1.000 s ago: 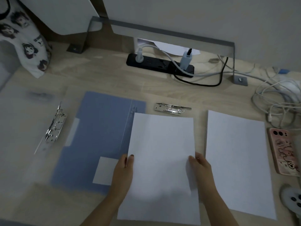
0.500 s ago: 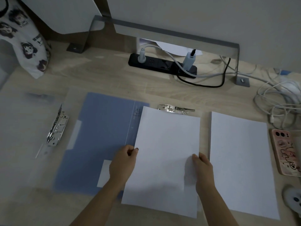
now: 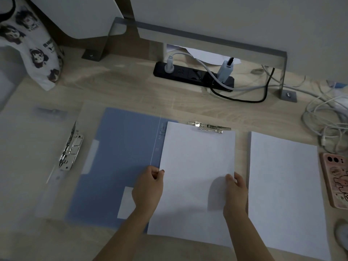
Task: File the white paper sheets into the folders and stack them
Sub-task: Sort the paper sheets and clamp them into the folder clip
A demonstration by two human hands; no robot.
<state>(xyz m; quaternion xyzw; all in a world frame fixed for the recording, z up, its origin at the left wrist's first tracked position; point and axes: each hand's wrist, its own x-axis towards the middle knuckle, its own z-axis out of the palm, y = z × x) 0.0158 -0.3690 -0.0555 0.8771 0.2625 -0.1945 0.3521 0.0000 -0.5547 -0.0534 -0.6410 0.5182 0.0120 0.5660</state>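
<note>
A white paper sheet (image 3: 195, 166) lies on the right half of an open blue folder (image 3: 120, 161), its top edge touching the folder's metal clip (image 3: 210, 127). My left hand (image 3: 148, 187) pinches the sheet's left edge and my right hand (image 3: 235, 193) holds its right edge. A stack of white sheets (image 3: 284, 194) lies to the right on the desk. A clear folder (image 3: 28, 147) lies open at the left with a silver ring clip (image 3: 70, 146).
A black power strip (image 3: 192, 76) with plugs and cables sits at the back. Tangled white cables (image 3: 325, 125) and a pink phone (image 3: 337, 179) lie at the right edge. A printed cloth bag (image 3: 32, 46) stands at the back left.
Both hands have slid the sheet away from me over the blue folder, so its top edge now reaches the metal clip.
</note>
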